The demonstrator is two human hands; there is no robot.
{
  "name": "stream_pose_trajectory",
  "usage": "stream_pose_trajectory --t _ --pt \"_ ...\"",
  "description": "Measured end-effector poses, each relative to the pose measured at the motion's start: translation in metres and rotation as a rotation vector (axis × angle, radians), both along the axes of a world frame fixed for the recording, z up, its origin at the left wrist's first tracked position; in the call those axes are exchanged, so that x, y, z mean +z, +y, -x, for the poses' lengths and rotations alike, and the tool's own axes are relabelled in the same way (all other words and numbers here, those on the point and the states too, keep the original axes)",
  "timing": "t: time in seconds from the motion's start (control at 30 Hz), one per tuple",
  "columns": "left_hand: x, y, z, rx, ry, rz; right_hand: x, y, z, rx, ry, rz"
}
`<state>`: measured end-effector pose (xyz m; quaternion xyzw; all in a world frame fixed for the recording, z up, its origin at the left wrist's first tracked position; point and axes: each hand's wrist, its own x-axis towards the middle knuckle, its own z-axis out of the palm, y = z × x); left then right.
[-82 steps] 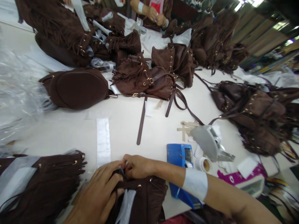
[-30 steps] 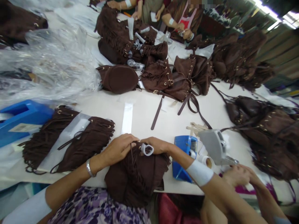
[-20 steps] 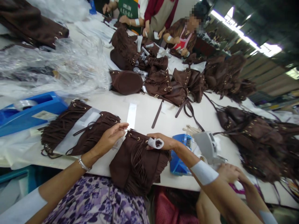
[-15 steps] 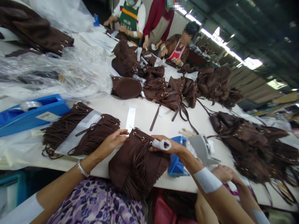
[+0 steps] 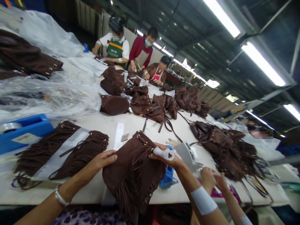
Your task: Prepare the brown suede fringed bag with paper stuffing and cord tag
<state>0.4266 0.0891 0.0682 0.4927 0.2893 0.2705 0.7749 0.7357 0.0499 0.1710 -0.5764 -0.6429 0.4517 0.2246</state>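
Observation:
A dark brown fringed bag [image 5: 133,168] with metal eyelets hangs tilted over the table's front edge. My right hand [image 5: 165,154] grips its upper right corner, thumb in front and fingers partly hidden behind. A white rolled strip [image 5: 164,153] sits around or against that hand's fingers; I cannot tell which. At the bag's left edge, my left hand [image 5: 104,161] has its fingers stretched out, the tips at or touching the brown material. To the left lie fringed brown bags [image 5: 84,156] with a translucent white sheet [image 5: 62,153] between them.
Blue tape dispensers stand left [image 5: 25,131] and right [image 5: 168,178], beside a grey device [image 5: 187,156]. Brown bags [image 5: 147,107] cover the table's middle, with a heap [image 5: 217,143] at right. Clear plastic [image 5: 77,90] lies left. A neighbour's hands [image 5: 211,179] work close by; several people stand opposite.
The view has tilted up and shifted. The bag is raised slightly, still in my right hand. My left hand has moved from near its top edge down to its left side.

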Motion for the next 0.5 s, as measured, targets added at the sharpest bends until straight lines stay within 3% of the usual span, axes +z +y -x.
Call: stream_pose_trajectory --t 0.17,0.37,0.5 --pt "0.011 -0.01 -0.002 -0.004 0.124 -0.171 0.003 -0.011 -0.007 -0.003 0.022 -0.039" --pt "-0.004 -0.027 0.004 0.045 0.215 -0.42 0.043 -0.035 0.016 0.134 -0.292 -0.225" --pt "-0.01 -0.035 0.01 0.143 0.383 -0.516 0.055 -0.052 0.036 0.187 -0.457 -0.356"
